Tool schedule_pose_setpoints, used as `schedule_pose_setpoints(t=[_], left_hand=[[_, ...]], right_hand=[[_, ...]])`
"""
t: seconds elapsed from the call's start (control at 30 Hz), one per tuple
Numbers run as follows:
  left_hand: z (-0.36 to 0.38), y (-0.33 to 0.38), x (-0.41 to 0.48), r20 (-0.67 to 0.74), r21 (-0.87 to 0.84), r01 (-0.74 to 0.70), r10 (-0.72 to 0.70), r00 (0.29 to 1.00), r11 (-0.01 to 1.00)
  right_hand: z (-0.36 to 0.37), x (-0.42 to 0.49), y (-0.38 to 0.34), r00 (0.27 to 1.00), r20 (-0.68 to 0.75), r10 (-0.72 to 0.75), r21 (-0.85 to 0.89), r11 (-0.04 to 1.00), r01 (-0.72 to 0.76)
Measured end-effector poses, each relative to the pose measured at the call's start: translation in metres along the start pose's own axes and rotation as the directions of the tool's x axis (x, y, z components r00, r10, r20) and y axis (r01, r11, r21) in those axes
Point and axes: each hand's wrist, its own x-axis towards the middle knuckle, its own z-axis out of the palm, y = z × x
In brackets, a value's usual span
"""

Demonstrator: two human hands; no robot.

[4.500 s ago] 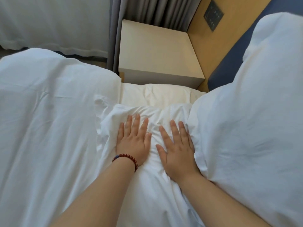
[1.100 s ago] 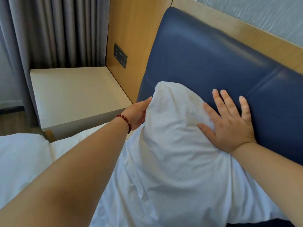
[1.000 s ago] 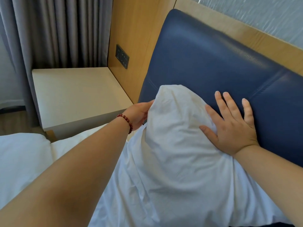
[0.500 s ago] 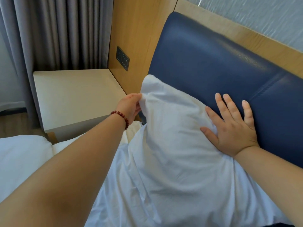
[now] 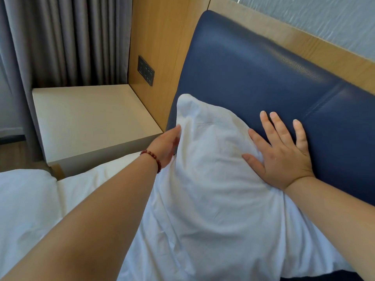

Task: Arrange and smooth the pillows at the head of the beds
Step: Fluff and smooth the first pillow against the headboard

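Note:
A white pillow [image 5: 211, 179] leans upright against the blue padded headboard [image 5: 263, 78]. My left hand [image 5: 165, 148], with a red bead bracelet on its wrist, touches the pillow's left edge just below the top corner; its fingers are mostly hidden behind the fabric. My right hand [image 5: 282, 151] lies flat with spread, straight fingers on the pillow's upper right side, the fingertips reaching onto the headboard. More white bedding [image 5: 26, 203] covers the mattress at lower left.
A beige nightstand [image 5: 91, 122] stands left of the bed against a wooden wall panel [image 5: 162, 47] with a dark switch plate [image 5: 145, 70]. Grey curtains [image 5: 67, 41] hang behind it. A pale wall [image 5: 324, 21] runs above the headboard.
The pillow's top left corner has been pulled up into a point. My left hand has slid down from that corner to the pillow's left edge. My right hand has stayed in place.

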Motion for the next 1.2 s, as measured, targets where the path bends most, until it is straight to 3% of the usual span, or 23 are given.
schedule_pose_setpoints(t=[0.1, 0.17, 0.27, 0.37, 0.43, 0.53, 0.63, 0.7, 0.77, 0.87, 0.93, 1.03, 1.1, 1.2], left_hand=[[-0.009, 0.017, 0.009, -0.311, 0.024, -0.079, 0.082, 0.947, 0.997], [-0.014, 0.023, 0.008, -0.402, 0.094, -0.086, 0.117, 0.908, 0.992], [0.003, 0.036, -0.005, -0.366, 0.119, -0.096, 0.134, 0.921, 0.988], [0.031, 0.051, -0.031, -0.347, 0.325, -0.170, 0.285, 0.894, 0.930], [0.049, 0.053, -0.052, -0.274, 0.419, -0.332, 0.466, 0.841, 0.845], [0.093, 0.036, -0.082, -0.019, 0.624, -0.498, 0.649, 0.761, 0.602], [0.129, -0.001, -0.100, 0.200, 0.804, -0.437, 0.510, 0.837, 0.403], [0.129, -0.022, -0.097, 0.205, 0.911, -0.305, 0.336, 0.919, 0.278], [0.128, -0.022, -0.093, 0.166, 0.956, -0.221, 0.262, 0.951, 0.195], [0.147, -0.023, -0.104, 0.138, 0.950, -0.233, 0.388, 0.911, 0.207], [0.159, -0.035, -0.111, 0.173, 0.955, -0.257, 0.423, 0.889, 0.150], [0.162, -0.055, -0.107, 0.168, 0.978, -0.200, 0.349, 0.922, 0.057], [0.163, -0.053, -0.102, 0.155, 0.981, -0.187, 0.348, 0.925, 0.060], [0.156, -0.064, -0.115, 0.082, 0.977, -0.163, 0.466, 0.881, 0.137]], right_hand=[[0.001, 0.000, 0.001, 1.000, 0.003, -0.003, 0.009, 1.000, 0.003], [0.001, 0.001, 0.001, 1.000, 0.001, 0.000, 0.016, 1.000, 0.000], [0.002, 0.000, 0.002, 1.000, 0.002, 0.000, 0.014, 1.000, 0.000], [0.001, 0.000, 0.001, 1.000, 0.010, 0.002, 0.025, 1.000, -0.002], [-0.002, 0.001, 0.001, 1.000, 0.011, 0.018, 0.053, 0.998, -0.018], [-0.005, 0.000, 0.000, 0.998, 0.038, 0.041, 0.077, 0.996, -0.044], [-0.009, 0.000, 0.001, 0.998, 0.040, 0.056, 0.129, 0.990, -0.060], [-0.017, -0.005, 0.003, 0.996, 0.054, 0.070, 0.196, 0.977, -0.079], [-0.030, -0.020, -0.001, 0.992, 0.052, 0.113, 0.299, 0.946, -0.123], [-0.043, -0.084, -0.016, 0.992, 0.107, 0.070, 0.393, 0.913, -0.106], [-0.044, -0.128, -0.012, 0.983, 0.177, 0.054, 0.373, 0.920, -0.118], [-0.038, -0.151, -0.005, 0.948, 0.233, 0.214, 0.324, 0.903, -0.284], [-0.045, -0.148, -0.017, 0.932, 0.201, 0.303, 0.378, 0.853, -0.359], [-0.039, -0.161, -0.037, 0.984, 0.115, 0.134, 0.477, 0.862, -0.173]])
